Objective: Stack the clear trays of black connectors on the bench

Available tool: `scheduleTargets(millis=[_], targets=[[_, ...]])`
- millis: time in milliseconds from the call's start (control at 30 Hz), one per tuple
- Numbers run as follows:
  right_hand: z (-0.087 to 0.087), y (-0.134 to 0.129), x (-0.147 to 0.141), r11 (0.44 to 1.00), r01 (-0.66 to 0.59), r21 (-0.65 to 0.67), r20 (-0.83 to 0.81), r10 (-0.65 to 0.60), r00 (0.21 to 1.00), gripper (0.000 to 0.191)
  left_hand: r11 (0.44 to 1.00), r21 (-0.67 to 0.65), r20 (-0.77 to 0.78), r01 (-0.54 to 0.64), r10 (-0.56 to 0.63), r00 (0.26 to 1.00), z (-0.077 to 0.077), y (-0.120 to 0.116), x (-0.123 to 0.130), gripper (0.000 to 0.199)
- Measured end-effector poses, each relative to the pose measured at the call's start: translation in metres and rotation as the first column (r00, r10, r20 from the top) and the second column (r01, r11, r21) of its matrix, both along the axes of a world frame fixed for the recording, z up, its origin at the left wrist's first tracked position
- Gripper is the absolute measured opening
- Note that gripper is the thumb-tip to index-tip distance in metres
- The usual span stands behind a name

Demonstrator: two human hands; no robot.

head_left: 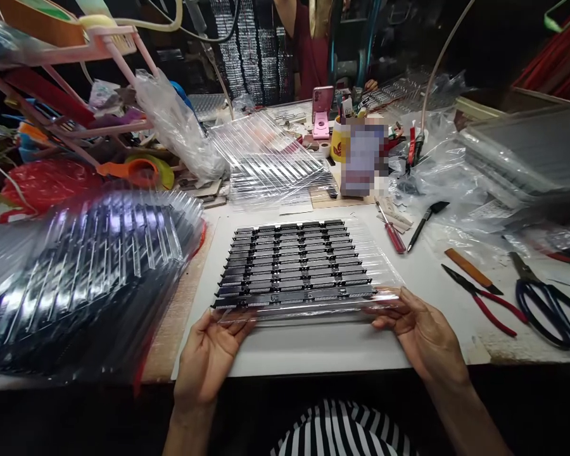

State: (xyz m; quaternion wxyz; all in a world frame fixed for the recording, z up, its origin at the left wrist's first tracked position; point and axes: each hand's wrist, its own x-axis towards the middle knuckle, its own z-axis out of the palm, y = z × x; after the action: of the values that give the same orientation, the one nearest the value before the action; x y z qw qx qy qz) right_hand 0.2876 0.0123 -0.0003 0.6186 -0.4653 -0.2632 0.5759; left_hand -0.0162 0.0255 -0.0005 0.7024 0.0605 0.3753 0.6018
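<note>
Between my hands is a clear plastic tray (384,266) loaded with rows of black electronic parts (292,259) that have fine pin-like teeth. My left hand (213,351) grips the near left corner, its fingers under the tray and the thumb at the edge. At the near right corner my right hand (420,326) holds the tray the same way, fingers curled beneath. The tray's near side looks slightly lifted above the white work surface (313,351). The strip at its right side has no black parts in it.
Stacked trays (85,272) fill the left; clear trays (270,152) lie behind. To the right are a screwdriver (392,231), a black-handled tool (425,228), red-handled pliers (487,297) and scissors (546,304). A yellow cup (337,139) and pink phone stand (321,123) are farther back, before another person (308,44).
</note>
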Motion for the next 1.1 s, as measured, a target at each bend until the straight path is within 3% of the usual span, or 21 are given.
scheduleTargets(millis=[200,533,800,967,1100], targets=[[-0.001,0.002,0.006,0.998,-0.018,-0.057,0.077,0.023,0.997,0.030,0.995,0.082,0.006,0.060,-0.061,0.998,-0.002,-0.001,-0.001,0.041],[-0.012,-0.003,0.004,0.979,0.166,-0.115,0.253,-0.133,0.958,0.042,0.992,0.124,0.072,0.030,-0.039,0.997,-0.005,-0.008,-0.003,0.039],[-0.010,-0.004,0.006,0.986,0.152,-0.070,0.176,-0.138,0.975,0.046,0.992,0.121,0.055,0.019,-0.025,0.998,-0.005,-0.009,-0.002,0.042],[-0.008,-0.007,0.000,0.982,0.190,-0.004,0.120,-0.188,0.975,0.034,0.993,0.111,0.031,0.039,-0.042,0.999,-0.003,-0.008,-0.002,0.045],[-0.012,-0.007,0.000,0.987,0.141,0.072,0.083,-0.147,0.986,0.025,0.995,0.093,0.032,0.039,-0.042,0.999,-0.002,-0.008,-0.003,0.049]])
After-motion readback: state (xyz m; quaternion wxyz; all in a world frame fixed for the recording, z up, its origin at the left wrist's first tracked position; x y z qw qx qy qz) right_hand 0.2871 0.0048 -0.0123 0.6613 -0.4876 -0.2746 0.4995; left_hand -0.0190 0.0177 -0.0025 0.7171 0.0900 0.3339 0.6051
